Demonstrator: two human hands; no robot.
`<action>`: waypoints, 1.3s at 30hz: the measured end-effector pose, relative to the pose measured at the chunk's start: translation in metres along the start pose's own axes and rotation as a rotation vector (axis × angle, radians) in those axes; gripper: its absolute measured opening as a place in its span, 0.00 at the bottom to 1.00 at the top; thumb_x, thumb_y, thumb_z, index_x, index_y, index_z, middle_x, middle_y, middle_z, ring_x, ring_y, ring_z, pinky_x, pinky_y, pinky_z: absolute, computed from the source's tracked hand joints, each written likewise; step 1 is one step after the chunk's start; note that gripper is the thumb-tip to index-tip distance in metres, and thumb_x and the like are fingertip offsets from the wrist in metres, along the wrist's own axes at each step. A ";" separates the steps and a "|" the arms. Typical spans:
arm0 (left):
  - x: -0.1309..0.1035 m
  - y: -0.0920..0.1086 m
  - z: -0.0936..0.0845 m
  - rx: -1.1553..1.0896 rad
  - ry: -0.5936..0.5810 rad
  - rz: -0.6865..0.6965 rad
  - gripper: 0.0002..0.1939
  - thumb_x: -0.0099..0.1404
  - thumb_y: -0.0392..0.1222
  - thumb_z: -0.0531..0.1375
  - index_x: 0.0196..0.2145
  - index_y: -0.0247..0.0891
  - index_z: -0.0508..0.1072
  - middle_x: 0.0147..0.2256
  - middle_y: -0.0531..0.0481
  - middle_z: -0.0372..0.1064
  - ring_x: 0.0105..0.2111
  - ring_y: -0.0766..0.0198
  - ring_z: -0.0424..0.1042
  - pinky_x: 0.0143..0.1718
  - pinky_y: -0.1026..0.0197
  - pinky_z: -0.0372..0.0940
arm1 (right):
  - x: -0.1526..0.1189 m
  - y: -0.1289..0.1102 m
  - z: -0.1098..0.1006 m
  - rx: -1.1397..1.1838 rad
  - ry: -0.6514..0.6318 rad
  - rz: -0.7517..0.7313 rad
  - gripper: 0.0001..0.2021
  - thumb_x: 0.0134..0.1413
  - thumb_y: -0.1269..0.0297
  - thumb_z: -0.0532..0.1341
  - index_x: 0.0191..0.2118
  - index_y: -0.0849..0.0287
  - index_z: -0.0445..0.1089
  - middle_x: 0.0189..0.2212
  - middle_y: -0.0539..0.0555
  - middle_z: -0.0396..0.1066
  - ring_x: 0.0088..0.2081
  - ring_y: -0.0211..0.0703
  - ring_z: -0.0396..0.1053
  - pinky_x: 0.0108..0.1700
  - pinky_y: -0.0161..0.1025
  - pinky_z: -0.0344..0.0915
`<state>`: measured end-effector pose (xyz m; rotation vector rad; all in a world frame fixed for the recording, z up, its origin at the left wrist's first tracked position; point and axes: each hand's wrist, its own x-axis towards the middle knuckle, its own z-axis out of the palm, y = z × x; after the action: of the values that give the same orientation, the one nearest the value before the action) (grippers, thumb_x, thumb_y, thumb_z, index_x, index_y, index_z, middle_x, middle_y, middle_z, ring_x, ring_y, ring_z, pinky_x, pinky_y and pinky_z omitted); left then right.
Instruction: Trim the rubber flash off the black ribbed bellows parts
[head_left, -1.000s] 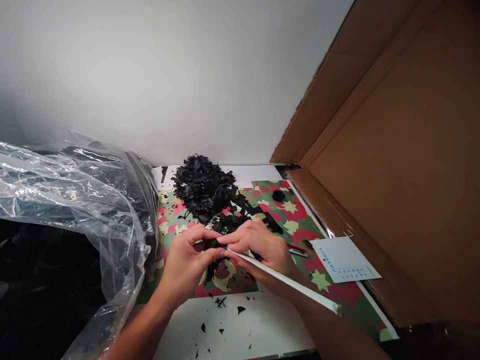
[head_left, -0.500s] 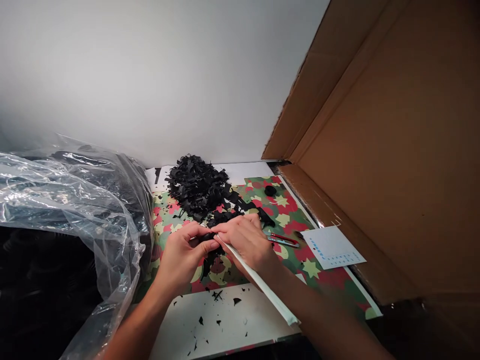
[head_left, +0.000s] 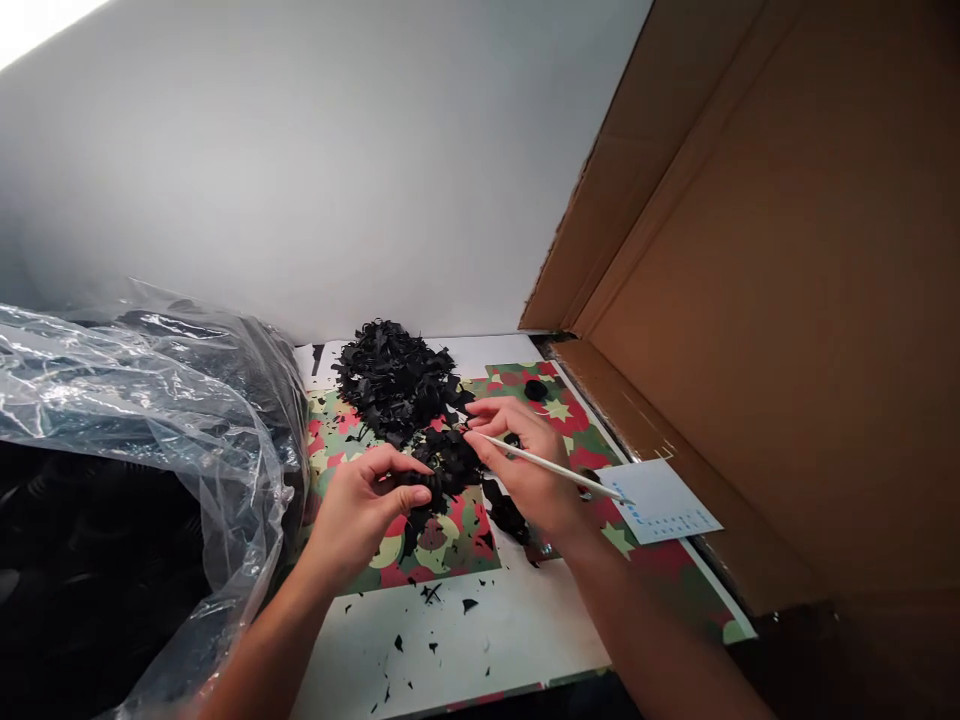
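Observation:
My right hand (head_left: 525, 455) pinches a thin white stick (head_left: 555, 467) between thumb and fingers; the stick slants down to the right across the hand. My left hand (head_left: 367, 505) is beside a small heap of black scraps (head_left: 454, 460), its thumb and forefinger curled around something dark that I cannot make out. Behind both hands rises a bigger pile of black shavings (head_left: 394, 380). More black pieces (head_left: 508, 512) lie below my right hand, on the camouflage-patterned sheet (head_left: 465, 545).
A clear plastic bag (head_left: 247, 430) with black items fills the left side. Cardboard (head_left: 787, 250) stands at the right, near a white card (head_left: 664, 503). A small black round piece (head_left: 535, 390) lies at the back. Loose black bits dot the white front surface (head_left: 450, 650).
My right hand has moved right and away from my left hand, taking the white stick along, which now lies flatter. Black scraps between the hands are now exposed.

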<state>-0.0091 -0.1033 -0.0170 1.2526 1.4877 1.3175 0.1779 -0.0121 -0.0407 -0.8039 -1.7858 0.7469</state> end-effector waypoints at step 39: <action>-0.001 -0.006 0.010 -0.168 0.224 -0.028 0.06 0.46 0.38 0.73 0.23 0.38 0.81 0.22 0.52 0.75 0.23 0.67 0.70 0.24 0.68 0.65 | -0.019 -0.022 0.023 0.141 -0.097 -0.282 0.08 0.63 0.73 0.64 0.34 0.54 0.71 0.40 0.51 0.84 0.39 0.45 0.80 0.47 0.47 0.65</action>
<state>0.0001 -0.1020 -0.0249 0.9995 1.5040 1.5706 0.1577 -0.0433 -0.0412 -0.4171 -1.8600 0.7240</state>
